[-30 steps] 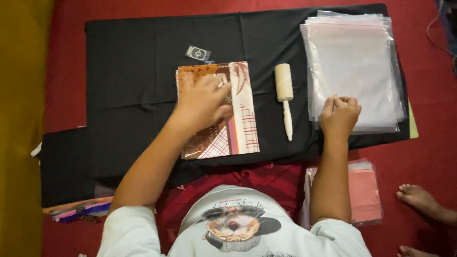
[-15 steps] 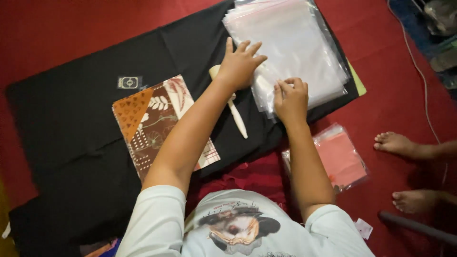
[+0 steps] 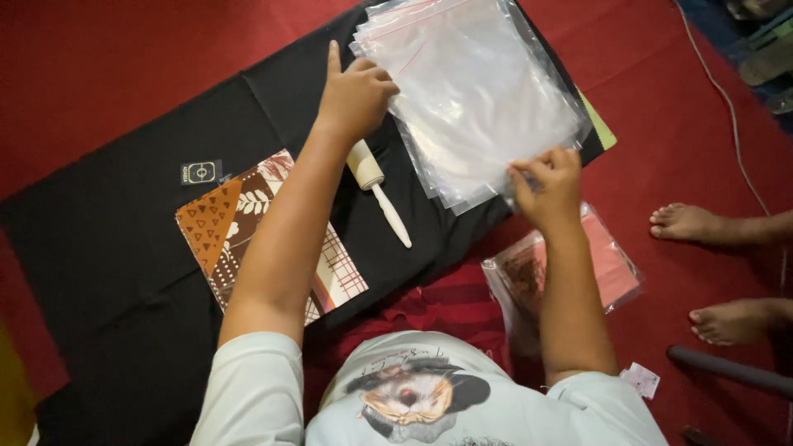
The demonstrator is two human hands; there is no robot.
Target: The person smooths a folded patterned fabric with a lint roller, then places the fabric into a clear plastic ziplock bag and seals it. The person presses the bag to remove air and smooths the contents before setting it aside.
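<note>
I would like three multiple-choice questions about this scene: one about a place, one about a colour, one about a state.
1. Where does the small roller lie?
A. on the black cloth
B. on the bare red floor
C. on top of the bags

2. What colour is the roller's handle?
A. blue
B. white
C. green

3. What is the right hand doing?
A. resting flat on the floor
B. holding the roller
C. pinching the edge of the stack of clear plastic bags

Answers:
1 A, dark cloth shows all around it.
2 B, it looks pale white.
3 C, its fingertips grip the stack's near corner.
</note>
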